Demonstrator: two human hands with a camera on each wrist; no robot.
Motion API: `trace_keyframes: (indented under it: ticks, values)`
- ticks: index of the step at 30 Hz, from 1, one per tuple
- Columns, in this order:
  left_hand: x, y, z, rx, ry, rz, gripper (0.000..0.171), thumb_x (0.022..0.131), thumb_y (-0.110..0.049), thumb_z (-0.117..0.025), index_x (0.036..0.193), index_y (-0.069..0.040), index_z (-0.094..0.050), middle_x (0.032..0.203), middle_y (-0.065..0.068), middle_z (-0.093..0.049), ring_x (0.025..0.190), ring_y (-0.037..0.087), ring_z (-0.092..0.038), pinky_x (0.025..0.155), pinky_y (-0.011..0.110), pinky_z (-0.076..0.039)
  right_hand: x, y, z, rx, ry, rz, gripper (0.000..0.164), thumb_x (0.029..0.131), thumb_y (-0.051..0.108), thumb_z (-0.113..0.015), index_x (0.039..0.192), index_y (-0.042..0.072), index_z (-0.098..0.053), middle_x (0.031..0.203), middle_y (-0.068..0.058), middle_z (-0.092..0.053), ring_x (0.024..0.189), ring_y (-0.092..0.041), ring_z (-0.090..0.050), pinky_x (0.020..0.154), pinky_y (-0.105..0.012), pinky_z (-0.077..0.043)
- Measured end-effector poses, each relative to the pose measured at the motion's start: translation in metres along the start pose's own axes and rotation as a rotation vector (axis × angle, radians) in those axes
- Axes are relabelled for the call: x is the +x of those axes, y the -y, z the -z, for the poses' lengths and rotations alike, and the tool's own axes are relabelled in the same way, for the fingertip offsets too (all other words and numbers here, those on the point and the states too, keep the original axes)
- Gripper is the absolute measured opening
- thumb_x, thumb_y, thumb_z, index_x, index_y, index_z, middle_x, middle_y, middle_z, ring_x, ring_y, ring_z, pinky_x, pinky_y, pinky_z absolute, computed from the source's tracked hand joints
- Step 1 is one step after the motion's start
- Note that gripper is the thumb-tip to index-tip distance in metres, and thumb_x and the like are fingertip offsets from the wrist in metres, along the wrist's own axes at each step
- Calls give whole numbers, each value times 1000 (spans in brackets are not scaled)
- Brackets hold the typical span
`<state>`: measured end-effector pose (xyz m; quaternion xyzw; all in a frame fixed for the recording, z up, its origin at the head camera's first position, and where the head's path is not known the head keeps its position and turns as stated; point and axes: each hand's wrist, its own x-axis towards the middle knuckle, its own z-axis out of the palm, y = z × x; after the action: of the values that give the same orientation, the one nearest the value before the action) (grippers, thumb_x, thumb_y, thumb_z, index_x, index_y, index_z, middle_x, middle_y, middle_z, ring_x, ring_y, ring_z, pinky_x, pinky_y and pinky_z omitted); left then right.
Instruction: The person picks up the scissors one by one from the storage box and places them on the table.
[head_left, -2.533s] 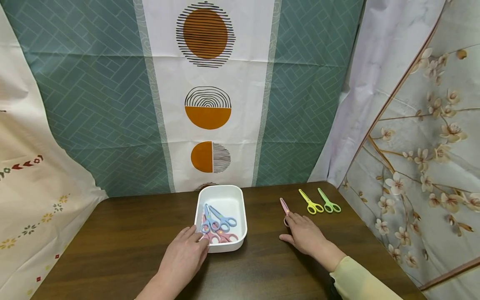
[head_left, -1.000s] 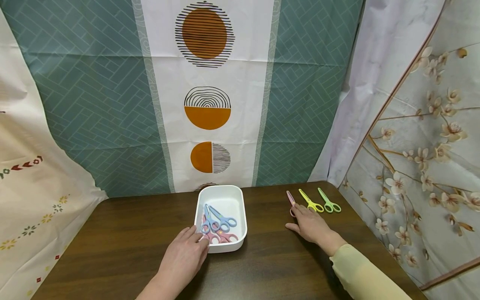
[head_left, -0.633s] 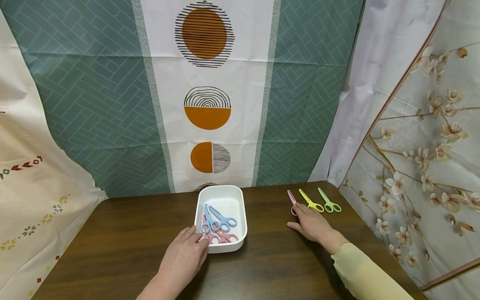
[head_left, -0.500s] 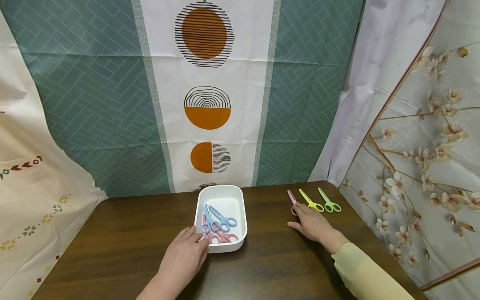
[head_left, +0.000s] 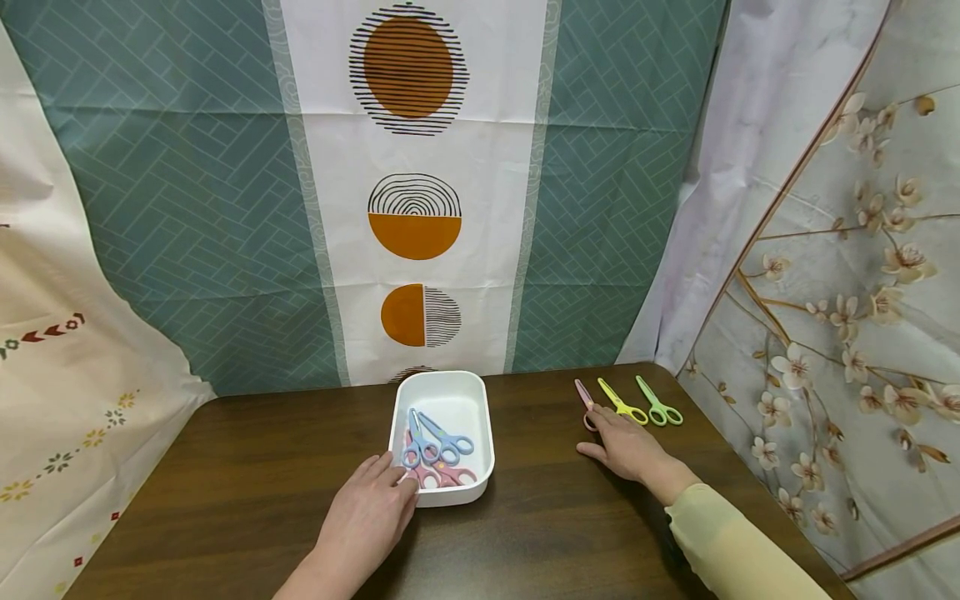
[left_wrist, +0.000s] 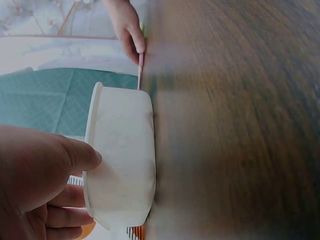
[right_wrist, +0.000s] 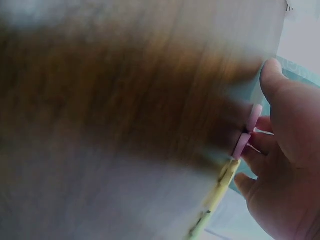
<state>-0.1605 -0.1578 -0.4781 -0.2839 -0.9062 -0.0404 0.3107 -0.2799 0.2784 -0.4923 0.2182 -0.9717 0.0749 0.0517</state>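
Observation:
My left hand (head_left: 369, 510) grips the near left corner of a white plastic bin (head_left: 480, 433), thumb on its outer wall and fingers over the rim in the left wrist view. Inside the bin, blue scissors (head_left: 447, 440) lie on top of pink scissors (head_left: 453, 475). On the table at the right, the fingers of my right hand (head_left: 626, 448) rest on the handles of another pair of pink scissors (head_left: 583, 393), partly covering them. Its thumb stands out to the side, apart from the handles (right_wrist: 242, 146). Just right of these are yellow scissors (head_left: 621, 404), then green scissors (head_left: 660, 404).
The dark wooden table (head_left: 225, 483) runs back to a hanging green and white cloth (head_left: 435, 275). A floral cloth (head_left: 832, 358) borders the table on the right, and a cream cloth (head_left: 75, 417) on the left.
My right hand has slid the pink scissors rightward, up beside the yellow pair, and has barely moved in the last half second. My left hand and the bin have stayed put.

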Motion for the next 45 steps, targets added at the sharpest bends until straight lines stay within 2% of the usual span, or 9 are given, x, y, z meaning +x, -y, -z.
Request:
trace_keyframes:
  ticks: [7, 17, 26, 35, 41, 45]
  values:
    - [1, 0, 0, -3, 36, 18, 18, 83, -15, -92, 87, -13, -75, 96, 10, -79, 114, 42, -75, 106, 55, -58, 1, -4, -2, -3, -13, 10, 66, 108, 43, -70, 149, -7, -57, 161, -33, -50, 150, -49, -50, 121, -70, -41]
    - [0, 1, -2, 4, 0, 1, 18, 81, -14, -92, 85, -13, -74, 93, 10, -77, 108, 40, -76, 103, 54, -60, -1, -6, -2, -14, -23, 8, 71, 108, 43, -70, 153, -9, -54, 161, -33, -50, 149, -49, -51, 121, -68, -41]
    - [1, -1, 2, 8, 14, 9, 17, 83, -15, -92, 87, -12, -76, 95, 10, -79, 111, 40, -76, 105, 53, -59, -1, -5, -1, -7, -23, 10, 69, 108, 43, -71, 151, -8, -55, 161, -33, -50, 149, -48, -51, 121, -68, -41]
    - [-1, 0, 0, 2, 11, 7, 18, 82, -15, -92, 88, -13, -75, 95, 10, -79, 111, 41, -76, 104, 54, -59, -4, -4, -4, -23, -67, 21, 69, 107, 40, -72, 153, -8, -54, 160, -32, -51, 148, -50, -51, 120, -70, -42]
    - [-2, 1, -2, 2, -2, -3, 19, 81, -15, -93, 86, -14, -75, 93, 9, -78, 108, 41, -76, 102, 55, -60, -5, 2, -2, -34, -86, 19, 72, 108, 42, -71, 157, -7, -52, 163, -31, -49, 152, -49, -47, 121, -71, -40]
    - [-1, 1, -2, 1, -18, -8, 19, 81, -15, -93, 86, -13, -74, 91, 9, -77, 107, 40, -76, 102, 54, -60, -2, 13, 3, -39, -124, 51, 76, 108, 43, -71, 160, -7, -49, 166, -28, -48, 154, -48, -45, 123, -70, -37]
